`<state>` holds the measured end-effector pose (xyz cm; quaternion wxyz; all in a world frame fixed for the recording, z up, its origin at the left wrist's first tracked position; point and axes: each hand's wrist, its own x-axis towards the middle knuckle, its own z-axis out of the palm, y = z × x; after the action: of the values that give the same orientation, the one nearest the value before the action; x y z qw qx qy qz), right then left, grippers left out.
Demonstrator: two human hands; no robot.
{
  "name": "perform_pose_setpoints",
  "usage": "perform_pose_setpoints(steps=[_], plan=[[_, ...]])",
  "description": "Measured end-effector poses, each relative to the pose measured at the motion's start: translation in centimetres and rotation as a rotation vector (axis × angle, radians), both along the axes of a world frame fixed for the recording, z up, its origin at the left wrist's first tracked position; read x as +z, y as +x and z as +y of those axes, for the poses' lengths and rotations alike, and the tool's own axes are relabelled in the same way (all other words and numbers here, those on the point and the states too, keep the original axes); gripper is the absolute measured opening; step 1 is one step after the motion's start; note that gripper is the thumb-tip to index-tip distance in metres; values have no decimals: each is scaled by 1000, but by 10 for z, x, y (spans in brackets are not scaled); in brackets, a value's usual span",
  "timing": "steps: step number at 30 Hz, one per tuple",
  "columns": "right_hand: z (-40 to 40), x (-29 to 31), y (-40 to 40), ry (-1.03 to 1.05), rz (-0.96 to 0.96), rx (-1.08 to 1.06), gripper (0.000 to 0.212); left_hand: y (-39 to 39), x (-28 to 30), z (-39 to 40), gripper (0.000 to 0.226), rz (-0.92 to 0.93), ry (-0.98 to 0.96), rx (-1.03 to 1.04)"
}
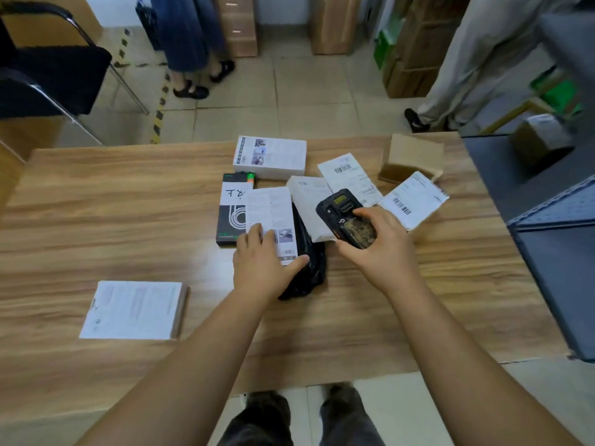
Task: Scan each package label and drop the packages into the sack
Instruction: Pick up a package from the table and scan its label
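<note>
On the wooden table (96, 201), the left hand (262, 262) rests on a white box (270, 217) printed with small text, pictures and a barcode, thumb and fingers curled at its near edge. The box lies atop a crumpled black bag (306, 265), overlapping a dark box (230, 214). The right hand (376, 243) grips a black scanner (346, 217) just beside it.
</note>
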<state>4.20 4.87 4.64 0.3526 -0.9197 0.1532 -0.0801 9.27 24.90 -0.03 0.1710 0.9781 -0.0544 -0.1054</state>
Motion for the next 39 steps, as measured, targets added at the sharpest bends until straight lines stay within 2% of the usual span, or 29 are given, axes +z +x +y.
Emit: perform_pose_setpoints(steps=[3, 7, 13, 18, 23, 26, 28, 30, 35, 37, 39], plan=[[-11, -4, 2, 19, 17, -1, 60, 2, -9, -13, 90, -35, 71, 55], [-30, -11, 7, 38, 31, 45, 60, 3, -9, -22, 85, 9, -11, 161], [-46, -16, 16, 65, 24, 131, 60, 9, 2, -5, 79, 31, -510, 369], [-40, -19, 22, 72, 32, 174, 59, 18, 8, 23, 51, 143, -769, 499], [-30, -23, 27, 94, 24, 206, 58, 27, 4, 40, 49, 9, -511, 431], [-25, -24, 29, 108, 36, 213, 57, 32, 8, 31, 70, -12, -328, 359], [-23, -24, 30, 113, 37, 209, 57, 37, 13, 24, 75, -46, -282, 397], [-23, -24, 30, 115, 27, 202, 57, 40, 19, 17, 67, -60, -256, 456], [-23, -19, 34, 113, 18, 207, 58, 33, 35, 16, 30, -82, -247, 538], [-22, -9, 37, 113, 5, 221, 59, 26, 42, 21, 33, -131, -330, 570], [-21, 6, 43, 121, -16, 240, 58, 22, 53, 25, 41, -178, -501, 597]])
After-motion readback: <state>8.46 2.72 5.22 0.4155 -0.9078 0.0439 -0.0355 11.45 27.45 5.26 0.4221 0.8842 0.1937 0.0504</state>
